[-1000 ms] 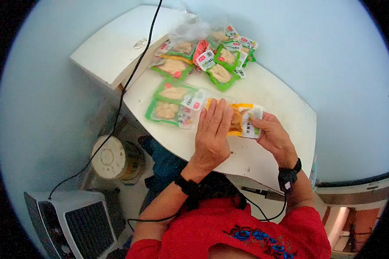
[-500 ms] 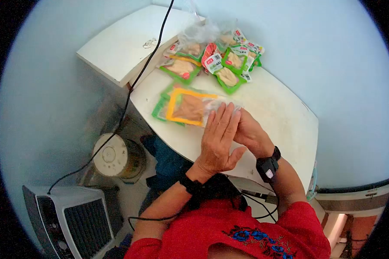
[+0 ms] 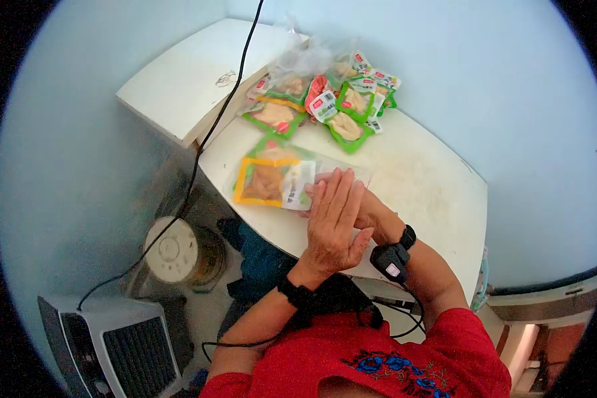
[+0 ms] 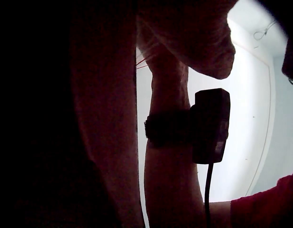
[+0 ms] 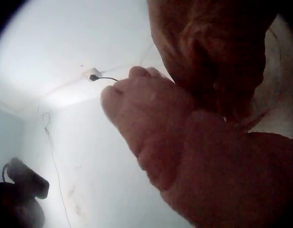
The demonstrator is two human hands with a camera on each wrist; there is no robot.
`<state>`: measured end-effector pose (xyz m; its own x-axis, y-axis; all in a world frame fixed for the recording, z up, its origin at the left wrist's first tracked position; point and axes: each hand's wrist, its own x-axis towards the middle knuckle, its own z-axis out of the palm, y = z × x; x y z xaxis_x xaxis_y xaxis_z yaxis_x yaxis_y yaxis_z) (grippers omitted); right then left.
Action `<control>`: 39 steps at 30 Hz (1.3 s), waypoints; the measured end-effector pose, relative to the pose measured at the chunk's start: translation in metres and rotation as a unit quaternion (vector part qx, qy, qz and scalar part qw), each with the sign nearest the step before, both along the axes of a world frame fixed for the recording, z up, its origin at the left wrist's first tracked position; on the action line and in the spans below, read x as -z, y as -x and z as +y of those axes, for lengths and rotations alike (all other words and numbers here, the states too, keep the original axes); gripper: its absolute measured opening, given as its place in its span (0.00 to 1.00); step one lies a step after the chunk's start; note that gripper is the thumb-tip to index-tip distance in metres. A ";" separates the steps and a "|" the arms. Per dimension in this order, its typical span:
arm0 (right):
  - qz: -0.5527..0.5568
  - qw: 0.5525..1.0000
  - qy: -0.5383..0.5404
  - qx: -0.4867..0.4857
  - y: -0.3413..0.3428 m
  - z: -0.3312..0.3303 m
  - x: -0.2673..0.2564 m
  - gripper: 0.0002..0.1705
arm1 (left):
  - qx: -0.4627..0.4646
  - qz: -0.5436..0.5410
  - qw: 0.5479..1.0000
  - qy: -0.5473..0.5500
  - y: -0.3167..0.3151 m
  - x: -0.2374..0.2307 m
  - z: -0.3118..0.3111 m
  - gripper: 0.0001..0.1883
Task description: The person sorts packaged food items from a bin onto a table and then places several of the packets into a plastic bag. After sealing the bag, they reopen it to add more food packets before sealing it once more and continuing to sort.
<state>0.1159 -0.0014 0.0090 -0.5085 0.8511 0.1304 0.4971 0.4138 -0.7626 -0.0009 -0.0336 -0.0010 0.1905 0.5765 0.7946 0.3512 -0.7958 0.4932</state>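
In the head view a yellow-edged packet (image 3: 262, 182) with brown food and a white printed end lies over green-edged packets (image 3: 272, 144) at the table's left side. My right hand (image 3: 376, 213) reaches across from the right and pinches the white end; a fingertip shows on it. My left hand (image 3: 336, 229), fingers straight and close together, lies across the right hand's fingers and hides most of them. The wrist views are dark: the left one shows the other arm's wrist camera (image 4: 211, 126), and neither shows the packets.
Several green-edged food packets (image 3: 346, 126) and a clear plastic bag (image 3: 305, 58) are heaped at the back of the white table (image 3: 438, 192). A raised white board (image 3: 186, 73) stands at the back left. A black cable (image 3: 224, 109) hangs in front of it. A round-lidded drum (image 3: 171, 249) stands below left.
My right hand has moved left, bringing the yellow-edged packet from under my left hand onto the green-edged ones. My left hand has stayed nearly in place and now lies over the right hand's fingers.
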 end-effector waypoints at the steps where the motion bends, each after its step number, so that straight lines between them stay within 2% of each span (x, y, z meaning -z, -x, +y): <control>1: -0.020 1.000 -0.004 -0.005 -0.002 0.000 -0.004 0.17 | -0.001 -0.005 1.000 -0.002 -0.001 0.001 0.001 0.33; 5: -0.076 0.997 0.002 -0.016 -0.009 0.000 -0.016 0.17 | 0.000 -0.007 1.000 -0.009 0.000 0.000 0.000 0.30; 7: -0.058 0.997 0.039 -0.010 -0.012 0.000 -0.020 0.17 | -0.001 -0.004 1.000 -0.002 0.001 -0.002 -0.001 0.30; 10: 0.050 0.986 0.156 0.036 -0.022 -0.002 -0.026 0.16 | -0.001 -0.002 1.000 0.003 0.001 -0.003 -0.001 0.28; 12: 0.190 0.936 0.286 0.080 -0.030 -0.007 -0.041 0.15 | -0.004 0.001 1.000 0.005 0.001 -0.003 -0.002 0.26; 15: 0.217 0.913 0.326 0.115 -0.055 -0.005 -0.072 0.15 | -0.013 0.009 1.000 0.005 0.000 -0.002 -0.001 0.25; 17: 0.224 0.925 0.270 0.145 -0.076 0.004 -0.068 0.15 | -0.019 0.014 1.000 0.004 -0.001 -0.004 -0.001 0.25; 19: 0.204 0.932 0.204 0.221 -0.088 0.015 -0.063 0.15 | -0.020 0.016 1.000 0.007 -0.001 -0.004 -0.001 0.25; 22: 0.178 0.933 0.155 0.273 -0.099 0.035 -0.053 0.14 | -0.023 0.019 1.000 0.007 -0.001 -0.003 0.001 0.26; 25: 0.094 0.947 0.027 0.304 -0.103 0.065 -0.027 0.16 | -0.027 0.019 0.999 0.005 -0.003 -0.002 0.003 0.27; 28: -0.042 0.941 -0.174 0.286 -0.099 0.091 -0.020 0.22 | -0.032 0.025 0.999 0.008 -0.005 -0.001 0.004 0.28; 31: -0.083 0.927 -0.301 0.207 -0.083 0.117 -0.021 0.30 | -0.038 0.027 0.999 0.005 -0.006 0.001 0.006 0.28; 34: -0.170 0.934 -0.267 0.165 -0.071 0.150 -0.020 0.37 | -0.042 0.030 0.999 -0.002 -0.008 0.002 0.008 0.28; 37: -0.324 0.893 -0.223 0.218 -0.047 0.151 -0.026 0.46 | -0.044 0.038 0.998 0.006 -0.008 -0.002 0.008 0.27; 38: -0.321 0.886 -0.261 0.211 -0.051 0.157 -0.011 0.49 | -0.046 0.042 0.998 0.011 -0.007 -0.003 0.008 0.27; 39: -0.337 0.886 -0.245 0.205 -0.051 0.155 -0.013 0.48 | -0.044 0.044 0.998 0.012 -0.007 -0.002 0.007 0.27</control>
